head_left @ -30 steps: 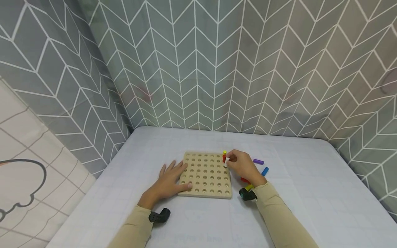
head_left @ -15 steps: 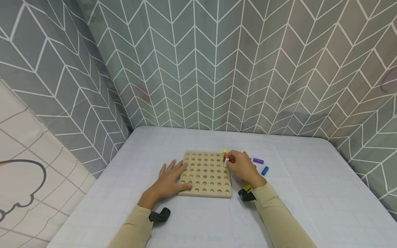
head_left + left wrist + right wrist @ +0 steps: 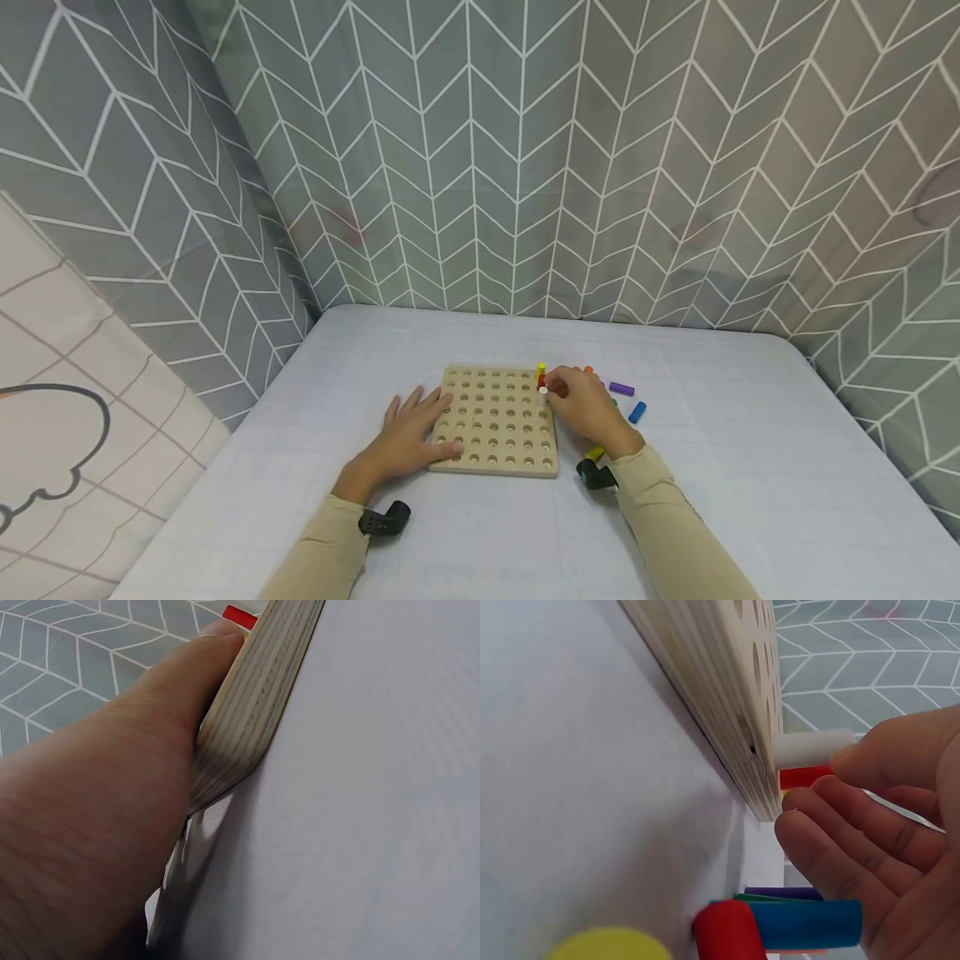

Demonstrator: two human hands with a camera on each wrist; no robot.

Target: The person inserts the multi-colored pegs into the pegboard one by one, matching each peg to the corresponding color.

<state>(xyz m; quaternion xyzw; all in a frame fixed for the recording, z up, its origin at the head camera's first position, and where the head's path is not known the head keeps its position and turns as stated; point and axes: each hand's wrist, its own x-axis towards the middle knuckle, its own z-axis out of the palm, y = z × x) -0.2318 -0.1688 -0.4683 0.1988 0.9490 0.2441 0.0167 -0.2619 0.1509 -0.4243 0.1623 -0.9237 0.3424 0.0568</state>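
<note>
A wooden pegboard [image 3: 495, 471] with rows of round holes lies flat on the table. My left hand [image 3: 408, 437] rests on its left side, fingers spread and thumb on the front left corner. At the right edge, a white peg [image 3: 543, 397] stands upright at a hole in the rightmost column. My right hand [image 3: 588, 406] pinches that peg near its top; in the right wrist view the thumb presses against its end. Just behind it stand a red peg [image 3: 805, 778] and a yellow peg [image 3: 542, 367] in the same column.
Loose pegs lie on the white-covered table right of the board: a purple peg [image 3: 622, 388], a blue peg [image 3: 637, 412], a yellow peg [image 3: 595, 452] and others partly hidden by the right hand. A patterned grey curtain [image 3: 495, 167] hangs behind the table.
The white peg has gone from tilted to upright and sits slightly lower, with the right hand's fingertips following it. The left hand stays where it was.
</note>
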